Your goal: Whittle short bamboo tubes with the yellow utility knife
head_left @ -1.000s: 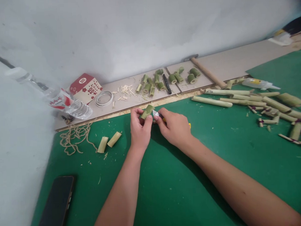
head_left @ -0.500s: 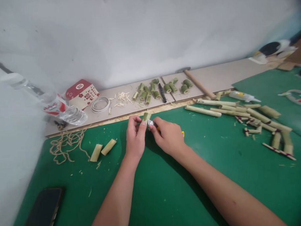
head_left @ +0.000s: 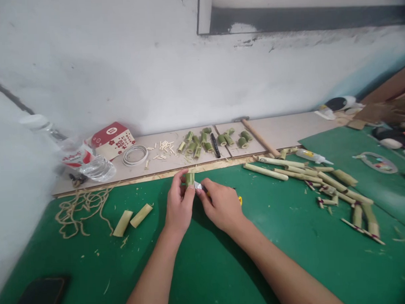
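Note:
Between the thumb and fingers of my left hand [head_left: 179, 201] a short green bamboo piece [head_left: 189, 179] stands roughly upright. My right hand [head_left: 220, 202] is closed round a utility knife [head_left: 199, 186], whose metal blade end lies against the right side of the bamboo. Yellow parts of the knife's handle peek out by my right hand; the rest is hidden in my fist. To the left of my hands, two split bamboo strips [head_left: 122, 223] lie on the green table mat [head_left: 207, 276].
Twine [head_left: 81, 209], a water bottle [head_left: 79, 152] and a phone [head_left: 39, 297] are at left. Along the back board lie a tape roll [head_left: 135, 155], bamboo sections [head_left: 191, 148], a black marker [head_left: 215, 145] and a hammer [head_left: 260, 136]. Several bamboo sticks [head_left: 266, 171] and a glue bottle [head_left: 310, 156] lie right.
My view has tilted up, so a ledge on the wall shows and the table sits lower. Both hands keep their grip on the bamboo piece and knife; the bamboo stands a little straighter.

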